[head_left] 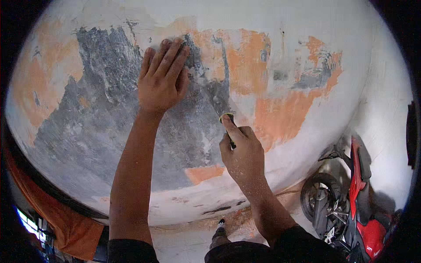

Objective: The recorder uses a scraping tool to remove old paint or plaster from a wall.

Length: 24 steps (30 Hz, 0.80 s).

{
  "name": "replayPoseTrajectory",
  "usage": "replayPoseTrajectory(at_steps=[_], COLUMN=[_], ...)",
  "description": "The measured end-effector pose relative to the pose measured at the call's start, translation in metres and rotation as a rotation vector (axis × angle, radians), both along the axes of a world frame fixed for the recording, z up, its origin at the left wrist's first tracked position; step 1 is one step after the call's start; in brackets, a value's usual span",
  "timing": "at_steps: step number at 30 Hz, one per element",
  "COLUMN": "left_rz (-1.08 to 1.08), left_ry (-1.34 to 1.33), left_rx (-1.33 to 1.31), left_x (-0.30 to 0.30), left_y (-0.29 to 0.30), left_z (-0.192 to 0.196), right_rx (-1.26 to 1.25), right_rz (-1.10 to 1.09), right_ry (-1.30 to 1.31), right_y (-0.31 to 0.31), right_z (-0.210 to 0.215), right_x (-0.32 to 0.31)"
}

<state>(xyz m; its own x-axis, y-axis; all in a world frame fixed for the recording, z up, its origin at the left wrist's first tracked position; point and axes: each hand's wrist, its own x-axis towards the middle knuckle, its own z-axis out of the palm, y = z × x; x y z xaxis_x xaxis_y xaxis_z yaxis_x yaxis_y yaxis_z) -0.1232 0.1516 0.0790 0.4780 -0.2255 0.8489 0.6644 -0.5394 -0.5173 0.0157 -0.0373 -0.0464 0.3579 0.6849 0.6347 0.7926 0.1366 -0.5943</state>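
A wall (184, 136) fills most of the view, with patches of grey, orange and white where its surface is stripped. My left hand (163, 81) lies flat on it, fingers stretched upward and close together, over the grey area. To the right and lower, my right hand (242, 149) is wrapped round the dark handle of a scraper (226, 117), thumb along the top. A yellowish ring shows at the handle's end. Its blade points up and to the left against the wall, hard to tell from the grey surface.
A red and black motorcycle (357, 188) stands at the lower right beside a white wall (386, 118). Orange-brown cloth (66, 219) hangs at the lower left. Below, my foot (221, 223) shows on the pale floor (184, 245), near the wall's base.
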Motion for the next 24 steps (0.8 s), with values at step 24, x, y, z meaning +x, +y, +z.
replayPoseTrajectory(at_steps=[24], left_rz=[-0.019], left_ry=[-0.002], left_rx=[0.032], left_x=[0.001], left_y=[0.0], left_z=[0.001], right_rx=[0.147], right_rz=[0.0], right_ry=[-0.025], right_y=[0.015], right_z=[0.007], right_x=[-0.005])
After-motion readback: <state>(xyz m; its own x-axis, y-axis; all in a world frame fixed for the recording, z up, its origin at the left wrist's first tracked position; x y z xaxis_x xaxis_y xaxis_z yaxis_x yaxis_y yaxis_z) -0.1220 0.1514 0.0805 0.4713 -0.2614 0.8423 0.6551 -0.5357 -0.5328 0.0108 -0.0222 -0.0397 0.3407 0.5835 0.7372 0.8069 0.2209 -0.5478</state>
